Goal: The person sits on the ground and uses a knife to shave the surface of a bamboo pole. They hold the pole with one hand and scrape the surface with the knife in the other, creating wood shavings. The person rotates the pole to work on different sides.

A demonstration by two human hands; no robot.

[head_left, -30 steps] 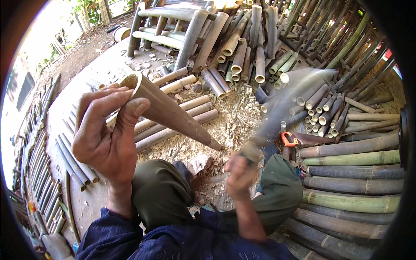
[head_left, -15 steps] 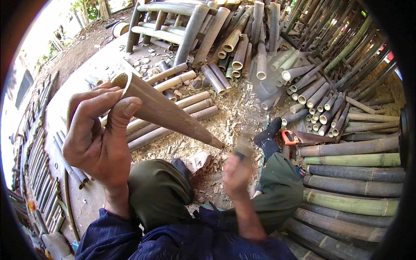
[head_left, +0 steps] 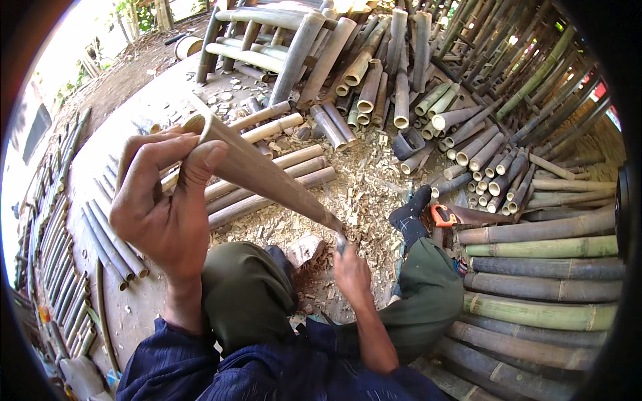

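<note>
From where I stand, the left hand (head_left: 164, 207) has the tapering brown bamboo tube (head_left: 267, 172) pinched at its wide, hollow end, thumb on the outside and fingers clamped over the rim. The tube slants down from near left to a narrow tip between the knees, just beyond the right hand (head_left: 352, 273), whose fingers are wrapped tight round a tool (head_left: 342, 243); I can't make out its blade. Holding the tube by its high end seems sensible to me, since it puts the left fingers well apart from that tool. The tool meets or nearly meets the tip; I can't tell which. Nor can I tell whether the tip rests on anything, though a pale wood block (head_left: 307, 250) sits near it, beside the left foot. For swinging, the roomiest patch looks to be the chips (head_left: 374, 180) on the far side of the right hand. It is hemmed on the right by a socked foot (head_left: 416, 207) and an orange-handled saw (head_left: 444, 215), with stacked poles (head_left: 542, 246) beyond, and on the far left by loose bamboo lengths (head_left: 317, 177) lying just past the tube.
</note>
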